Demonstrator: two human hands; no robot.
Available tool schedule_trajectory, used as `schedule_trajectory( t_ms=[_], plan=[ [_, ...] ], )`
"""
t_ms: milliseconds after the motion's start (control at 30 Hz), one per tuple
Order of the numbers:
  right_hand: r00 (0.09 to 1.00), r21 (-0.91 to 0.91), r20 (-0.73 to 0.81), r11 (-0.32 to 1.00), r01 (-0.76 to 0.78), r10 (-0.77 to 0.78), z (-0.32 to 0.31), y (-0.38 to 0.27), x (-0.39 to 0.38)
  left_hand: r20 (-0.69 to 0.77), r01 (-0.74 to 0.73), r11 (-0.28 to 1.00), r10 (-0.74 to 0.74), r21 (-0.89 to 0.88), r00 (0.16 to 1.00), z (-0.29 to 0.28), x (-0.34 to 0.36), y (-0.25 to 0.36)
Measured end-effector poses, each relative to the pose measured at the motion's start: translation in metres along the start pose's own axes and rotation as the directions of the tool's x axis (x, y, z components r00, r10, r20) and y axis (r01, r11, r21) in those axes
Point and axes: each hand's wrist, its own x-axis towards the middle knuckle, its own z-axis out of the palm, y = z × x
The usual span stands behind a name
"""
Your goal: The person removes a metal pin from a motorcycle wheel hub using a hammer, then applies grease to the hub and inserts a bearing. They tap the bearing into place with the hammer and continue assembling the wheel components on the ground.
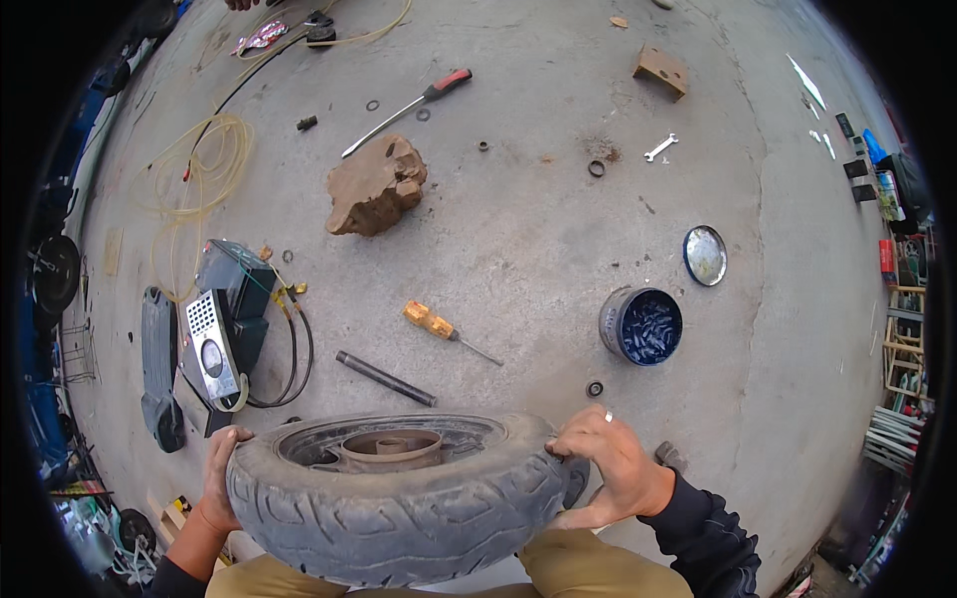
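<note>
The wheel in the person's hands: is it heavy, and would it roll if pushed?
The wheel is probably heavy for its size, given its thick tyre and metal-looking hub. Upright, its round shape would probably roll at a push. Tread grooves should help the left hand and right hand grip it.

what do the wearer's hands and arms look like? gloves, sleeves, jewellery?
No gloves on the left hand or right hand. A pale, metallic-looking ring sits on one right finger. The right sleeve is dark, near black, and creased; the left sleeve, also dark, shows only at the lower edge.
</note>
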Motion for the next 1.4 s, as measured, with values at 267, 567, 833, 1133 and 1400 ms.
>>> schedule_trajectory(
  t_ms=[267, 567, 833, 1133, 1400],
  plan=[
    [0.934, 0.377, 0.358, 0.912, -0.159, 0.014, -0.002, -0.001, 0.057, 0.07, 0.285, 0.958, -0.286, 0.026, 0.956, -0.02, -0.027, 0.02],
    [0.818, -0.605, 0.529, 0.777, 0.175, 0.227, 0.112, 0.157, 0.184, 0.012, 0.381, 0.924, -0.381, -0.018, 0.924, -0.016, -0.047, 0.015],
    [0.818, -0.352, 0.561, 0.931, 0.096, 0.128, 0.22, 0.148, 0.171, 0.009, 0.547, 0.826, -0.552, -0.137, 0.834, -0.01, -0.069, 0.01],
    [0.667, -0.429, 0.677, 0.903, 0.013, 0.312, 0.214, 0.15, 0.171, 0.018, 0.55, 0.832, -0.55, -0.074, 0.835, -0.017, -0.051, 0.017],
    [0.268, -0.149, 0.76, 0.56, -0.815, 0.592, 0.081, 0.149, 0.091, 0.066, 0.575, 0.816, -0.571, -0.06, 0.818, -0.029, -0.027, 0.027]
  ],
)
